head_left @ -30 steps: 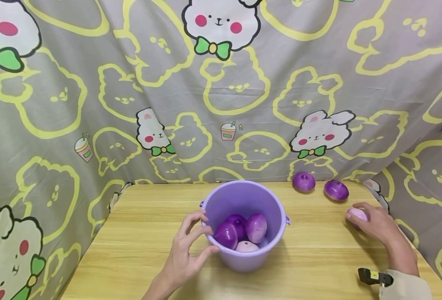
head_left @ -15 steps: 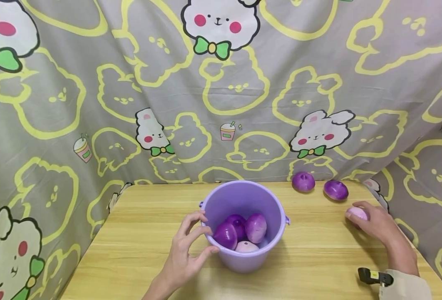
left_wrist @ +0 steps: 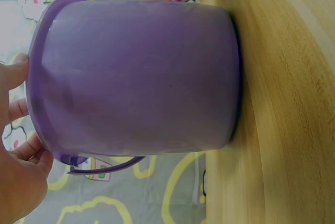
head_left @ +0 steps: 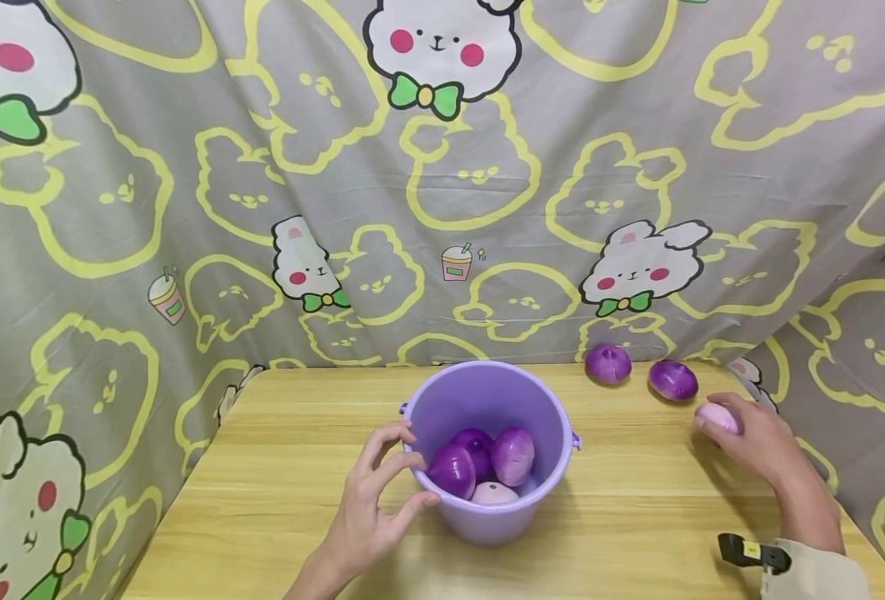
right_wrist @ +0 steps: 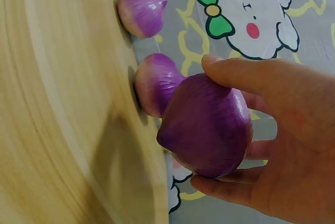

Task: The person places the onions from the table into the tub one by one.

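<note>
A purple bucket (head_left: 487, 521) stands upright on the wooden table, with several purple onions (head_left: 513, 457) inside. At its left rim my left hand (head_left: 371, 492) holds the edge, thumb toward the front and fingers farther back; the left wrist view shows the thumb and fingertips against the rim (left_wrist: 35, 85). Over at the table's right, my right hand (head_left: 761, 442) grips another onion (head_left: 718, 418) between thumb and fingers. In the right wrist view this onion (right_wrist: 207, 130) is just off the tabletop, its pointed end toward the table.
Two more purple onions, one (head_left: 608, 364) and another (head_left: 673, 381), lie at the back right edge of the table (head_left: 285, 467). A grey curtain (head_left: 382, 192) printed with rabbits hangs behind and along the sides. The bucket's handle (left_wrist: 112, 168) hangs down its far side.
My right hand has risen slightly with the onion in its grip. The left hand, the bucket and the other onions have stayed in place.
</note>
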Demonstrator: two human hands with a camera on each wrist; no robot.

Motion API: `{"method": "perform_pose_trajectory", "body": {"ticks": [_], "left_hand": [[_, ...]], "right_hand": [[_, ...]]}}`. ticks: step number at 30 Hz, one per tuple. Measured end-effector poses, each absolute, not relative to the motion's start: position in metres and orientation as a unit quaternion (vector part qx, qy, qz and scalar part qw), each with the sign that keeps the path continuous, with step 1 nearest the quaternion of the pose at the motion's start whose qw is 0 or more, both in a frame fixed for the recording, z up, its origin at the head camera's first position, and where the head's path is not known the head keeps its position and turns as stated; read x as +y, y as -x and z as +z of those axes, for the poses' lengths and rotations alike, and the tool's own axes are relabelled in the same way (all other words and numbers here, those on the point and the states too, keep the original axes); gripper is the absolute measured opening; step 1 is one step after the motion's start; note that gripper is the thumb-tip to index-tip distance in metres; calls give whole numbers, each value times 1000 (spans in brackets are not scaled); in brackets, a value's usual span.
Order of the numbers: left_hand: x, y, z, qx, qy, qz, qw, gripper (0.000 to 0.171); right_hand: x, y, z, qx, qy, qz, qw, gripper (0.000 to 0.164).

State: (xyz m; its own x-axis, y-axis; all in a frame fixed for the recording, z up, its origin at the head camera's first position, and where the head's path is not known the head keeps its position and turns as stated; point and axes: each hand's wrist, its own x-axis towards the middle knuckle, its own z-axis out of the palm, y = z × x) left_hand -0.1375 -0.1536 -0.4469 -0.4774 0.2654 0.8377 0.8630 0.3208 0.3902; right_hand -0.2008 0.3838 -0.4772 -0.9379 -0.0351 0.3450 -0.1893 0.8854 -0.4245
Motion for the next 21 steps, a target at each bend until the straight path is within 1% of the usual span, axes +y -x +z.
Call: {"method": "perform_pose_trajectory", "body": {"ticks": [5,21], "left_hand": [[-154,138,-447,-739,382,-441,339,25],[-155,139,-451,-740,382,-440,337,26]], "right_hand": [[378,201,-473,-949,-71,231,200,42],[358,196,-449,-943,-62,243,217,45]]}}
